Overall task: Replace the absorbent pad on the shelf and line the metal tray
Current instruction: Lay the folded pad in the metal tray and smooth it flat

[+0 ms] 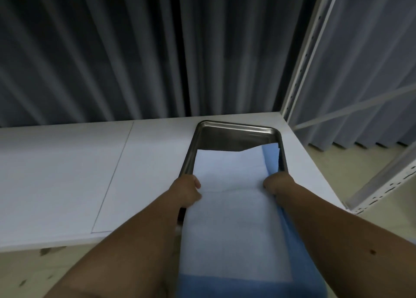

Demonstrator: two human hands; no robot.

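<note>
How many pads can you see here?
2. One white pad lies flat on the shelf, left of the tray. The other pad, held by both hands, drapes from the tray over its near edge.

Both bare forearms reached forward from the lower corners of the view and converged, wrists straight, with the two hands level with each other and well apart. The left hand (188, 190) was curled into a loose fist, knuckles up, its thumb lying on top and pointing inward while the fingers (196, 182) folded under what it gripped. The right hand (278, 183) mirrored it, knuckles up and fingers (267, 184) bent inward toward the left hand, closed in the same pinching grip.
</note>
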